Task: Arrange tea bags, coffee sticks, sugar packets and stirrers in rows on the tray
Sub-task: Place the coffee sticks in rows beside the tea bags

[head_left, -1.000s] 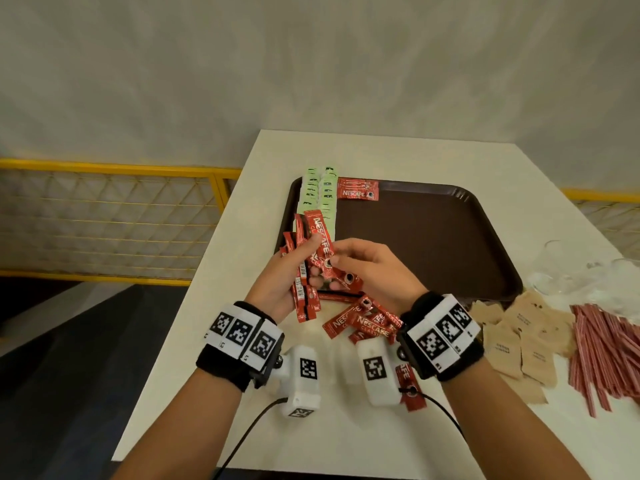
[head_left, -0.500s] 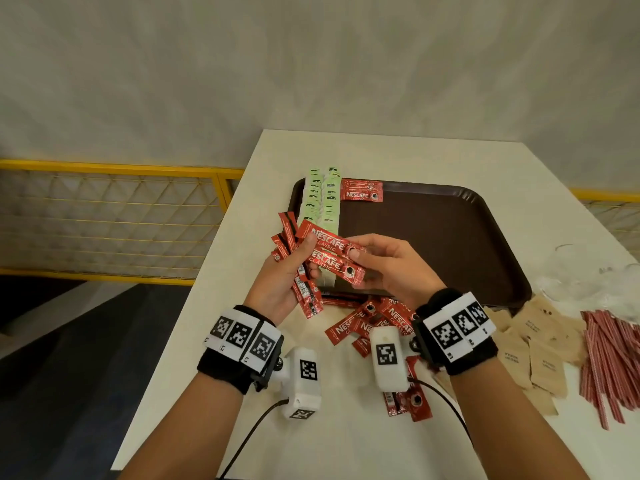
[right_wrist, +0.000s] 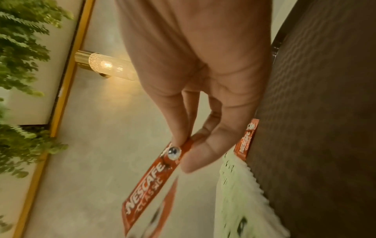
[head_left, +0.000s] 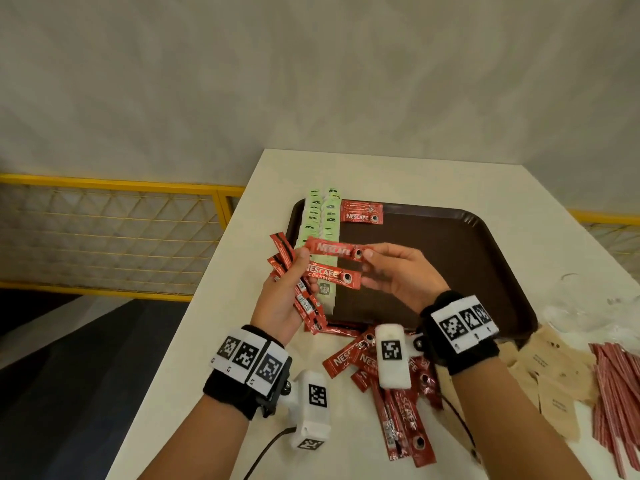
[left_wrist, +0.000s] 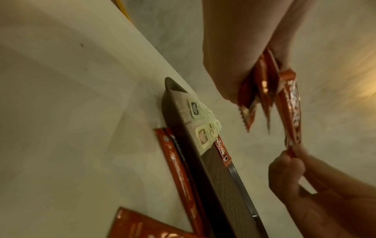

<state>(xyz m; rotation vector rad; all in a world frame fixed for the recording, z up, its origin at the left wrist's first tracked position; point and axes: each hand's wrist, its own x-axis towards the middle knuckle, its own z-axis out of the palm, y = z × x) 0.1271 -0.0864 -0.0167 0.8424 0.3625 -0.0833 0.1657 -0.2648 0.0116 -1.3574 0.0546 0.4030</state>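
Your left hand [head_left: 282, 296] gripped a fanned bunch of red coffee sticks [head_left: 301, 292] above the counter [head_left: 214, 341], just off the tray [head_left: 450, 258] at its 9 o'clock edge. Your right hand [head_left: 401, 278] pinched the end of one coffee stick [head_left: 337, 250] between thumb and fingertip — its other end met your left fingers. On the tray, green tea bags [head_left: 320, 223] lay in two rows along the 9 o'clock side, one lone stick [head_left: 362, 212] beside them toward 11. Loose sticks [head_left: 398, 393] lay at the tray's 6 o'clock — sugar packets [head_left: 550, 382] and stirrers [head_left: 616, 393] toward 4.
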